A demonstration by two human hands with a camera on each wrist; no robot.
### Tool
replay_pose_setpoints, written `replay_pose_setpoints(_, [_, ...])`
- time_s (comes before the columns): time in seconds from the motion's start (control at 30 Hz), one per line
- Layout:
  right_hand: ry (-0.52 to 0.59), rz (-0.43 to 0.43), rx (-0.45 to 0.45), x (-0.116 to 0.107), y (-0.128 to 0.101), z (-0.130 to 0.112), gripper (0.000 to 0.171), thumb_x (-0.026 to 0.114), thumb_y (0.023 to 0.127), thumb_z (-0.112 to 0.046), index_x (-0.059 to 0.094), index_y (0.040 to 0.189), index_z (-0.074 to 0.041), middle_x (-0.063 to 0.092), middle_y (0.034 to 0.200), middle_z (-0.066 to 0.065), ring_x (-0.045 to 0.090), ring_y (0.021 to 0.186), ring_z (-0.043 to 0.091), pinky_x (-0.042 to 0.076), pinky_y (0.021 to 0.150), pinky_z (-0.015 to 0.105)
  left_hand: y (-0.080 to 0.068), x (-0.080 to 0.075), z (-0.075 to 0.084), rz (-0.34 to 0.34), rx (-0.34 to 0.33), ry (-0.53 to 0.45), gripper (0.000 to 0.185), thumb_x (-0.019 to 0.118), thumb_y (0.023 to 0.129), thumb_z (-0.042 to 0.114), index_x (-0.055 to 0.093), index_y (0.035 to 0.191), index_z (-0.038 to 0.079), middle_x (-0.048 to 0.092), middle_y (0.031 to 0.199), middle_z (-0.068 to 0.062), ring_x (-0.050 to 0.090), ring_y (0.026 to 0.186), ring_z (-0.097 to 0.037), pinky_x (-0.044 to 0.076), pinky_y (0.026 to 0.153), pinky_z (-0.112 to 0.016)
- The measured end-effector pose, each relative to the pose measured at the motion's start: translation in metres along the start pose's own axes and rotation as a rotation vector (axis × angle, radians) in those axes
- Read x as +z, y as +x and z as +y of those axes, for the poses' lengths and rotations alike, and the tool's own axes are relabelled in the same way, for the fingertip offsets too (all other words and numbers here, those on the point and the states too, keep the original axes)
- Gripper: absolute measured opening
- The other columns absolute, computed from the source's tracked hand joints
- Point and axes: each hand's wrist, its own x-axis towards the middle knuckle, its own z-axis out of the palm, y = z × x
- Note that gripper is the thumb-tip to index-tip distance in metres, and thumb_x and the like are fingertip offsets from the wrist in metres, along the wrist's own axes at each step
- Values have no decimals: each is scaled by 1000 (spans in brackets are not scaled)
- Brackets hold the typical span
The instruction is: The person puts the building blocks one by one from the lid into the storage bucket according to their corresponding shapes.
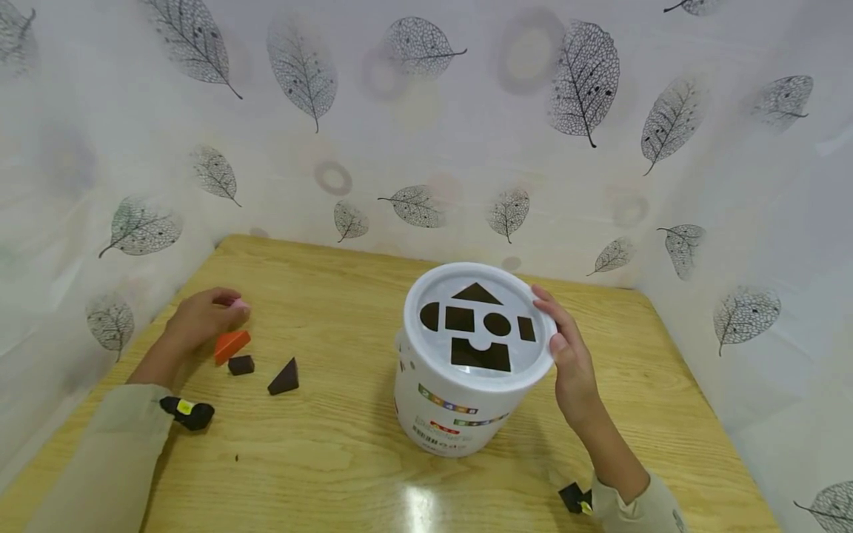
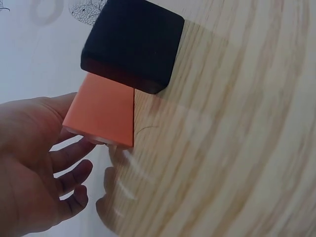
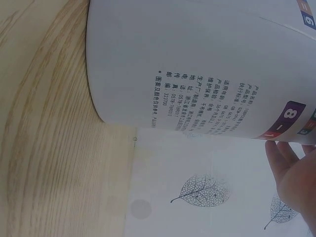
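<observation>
My left hand (image 1: 204, 318) is at the left of the table, pinching a small pink block (image 1: 240, 303) between thumb and fingers. Just below that hand lies an orange block (image 1: 231, 346), which hides the pink one in the left wrist view. A small dark block (image 1: 241, 365) sits beside the orange one; up close the dark block (image 2: 133, 44) looks square-faced. A dark wedge-shaped block (image 1: 284, 377) lies a bit to the right. My right hand (image 1: 573, 366) holds the rim of a white bucket (image 1: 443, 422), its lid (image 1: 440, 363) cut with several shaped holes.
The wooden table (image 1: 320, 474) meets a leaf-patterned white curtain (image 1: 426, 133) at its back and sides. A black wrist camera (image 1: 189, 413) is on the left sleeve, another wrist camera (image 1: 574, 497) by the right cuff. Printed labels cover the bucket's wall.
</observation>
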Motion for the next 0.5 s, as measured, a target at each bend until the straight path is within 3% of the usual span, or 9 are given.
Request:
replay_pose_setpoints(0.33, [-6,2,19,0,0,0,49,33,108,-25,41,148,4,31,163,11,17,155,22,21,120,22,-1,-1,12,9,45,-64,73,52,102,51,40,149,-3,45,146,-31,45,126,-50,39,100,-64])
replay_pose_setpoints(0.5, [-7,5,11,0,-1,-1,50,34,108,-26,41,147,4,31,163,11,18,155,22,22,120,22,-2,-3,25,17,101,-119,71,55,101,51,43,150,2,48,145,-26,47,119,-42,47,88,-46])
